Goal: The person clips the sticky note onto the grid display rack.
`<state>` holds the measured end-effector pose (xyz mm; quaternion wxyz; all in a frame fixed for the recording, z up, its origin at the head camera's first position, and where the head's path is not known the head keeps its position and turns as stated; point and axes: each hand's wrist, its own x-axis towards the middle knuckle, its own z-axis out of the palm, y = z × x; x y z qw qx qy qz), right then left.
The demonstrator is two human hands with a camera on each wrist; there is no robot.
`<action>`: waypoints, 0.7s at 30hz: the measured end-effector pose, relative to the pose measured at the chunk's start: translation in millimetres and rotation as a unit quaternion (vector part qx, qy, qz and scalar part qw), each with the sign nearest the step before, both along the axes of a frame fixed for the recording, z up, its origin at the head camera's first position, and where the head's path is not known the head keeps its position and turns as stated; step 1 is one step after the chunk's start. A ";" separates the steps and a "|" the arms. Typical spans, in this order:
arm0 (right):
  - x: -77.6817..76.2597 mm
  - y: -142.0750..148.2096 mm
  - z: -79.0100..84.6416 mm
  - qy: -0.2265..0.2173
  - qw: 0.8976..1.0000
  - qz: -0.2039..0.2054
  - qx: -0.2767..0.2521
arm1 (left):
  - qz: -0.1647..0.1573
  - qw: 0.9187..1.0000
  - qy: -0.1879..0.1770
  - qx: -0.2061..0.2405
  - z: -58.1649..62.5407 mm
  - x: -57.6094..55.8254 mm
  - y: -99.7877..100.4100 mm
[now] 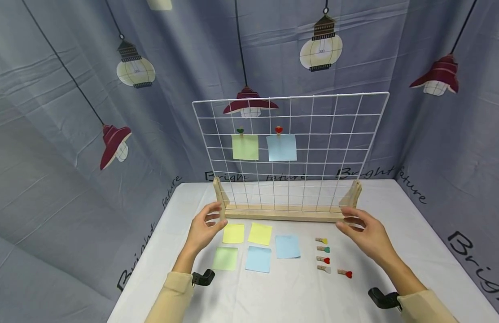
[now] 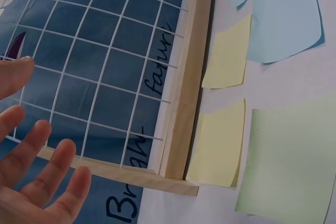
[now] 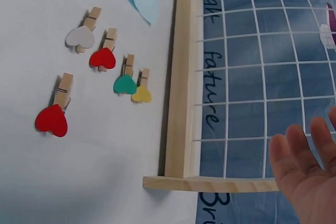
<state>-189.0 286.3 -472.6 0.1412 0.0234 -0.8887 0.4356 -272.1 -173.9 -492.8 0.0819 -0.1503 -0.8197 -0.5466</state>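
Nearest on the white table [image 1: 306,296], right of centre: five mini clothespins, a red-heart clothespin [image 1: 345,273] set apart, then a white heart [image 1: 326,269], red heart [image 1: 326,260], green heart [image 1: 326,249] and yellow heart [image 1: 324,241] in a column. Left of these lay loose sticky notes: one green square [image 1: 225,259], two blue squares [image 1: 258,259], two yellow squares [image 1: 260,233] behind. The person's left hand [image 1: 203,228] and right hand [image 1: 366,234] were at either end of the wooden stand [image 1: 283,214], fingers lightly bent; each grip wide, holding nothing. Contact with the wood: could not tell. Above the stand rose the white wire grid [image 1: 308,133], a hung green note [image 1: 245,147] and hung blue note [image 1: 282,147] clipped to it. Patterned curtain [image 1: 172,89] beyond. Step, as judged: between clippings, perhaps straightening the stand. Clipping another note would probably call for taking note and clothespin, then pinching the clothespin open over a wire.
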 end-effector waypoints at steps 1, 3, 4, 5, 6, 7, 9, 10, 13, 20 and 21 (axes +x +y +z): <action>0.5 0.3 -1.3 -0.003 1.000 0.000 0.001 | 0.000 1.000 -0.002 0.001 -1.4 0.3 -0.4; 1.7 1.1 -3.9 -0.008 1.000 0.001 0.003 | -0.002 1.000 -0.006 0.006 -3.4 1.4 -0.9; 2.3 1.4 -5.3 -0.010 1.000 0.002 0.003 | -0.002 1.000 -0.009 0.010 -4.0 2.0 -0.9; 3.0 2.0 -6.2 -0.011 1.000 0.003 0.004 | -0.002 1.000 -0.010 0.010 -4.8 2.4 -0.5; 3.5 2.6 -7.1 -0.013 1.000 0.004 0.002 | -0.003 1.000 -0.012 0.012 -5.2 2.9 -0.4; 4.2 3.3 -8.0 -0.015 1.000 0.005 0.001 | -0.003 1.000 -0.015 0.014 -5.6 3.2 0.1; 5.2 4.7 -10.4 -0.019 1.000 0.008 -0.001 | -0.003 1.000 -0.019 0.017 -7.6 2.9 1.0; 5.7 5.4 -12.0 -0.022 1.000 0.007 -0.001 | -0.004 1.000 -0.022 0.021 -8.7 2.7 1.4; 7.4 7.0 -17.1 -0.036 0.999 0.004 0.002 | -0.004 0.999 -0.029 0.029 -13.1 2.7 1.4; 10.7 5.1 -29.8 -0.061 0.998 0.003 0.010 | -0.009 0.999 -0.040 0.022 -30.1 6.4 -2.4; 11.2 4.5 -31.1 -0.062 0.998 0.005 0.008 | -0.009 0.999 -0.041 0.020 -32.0 7.0 -3.0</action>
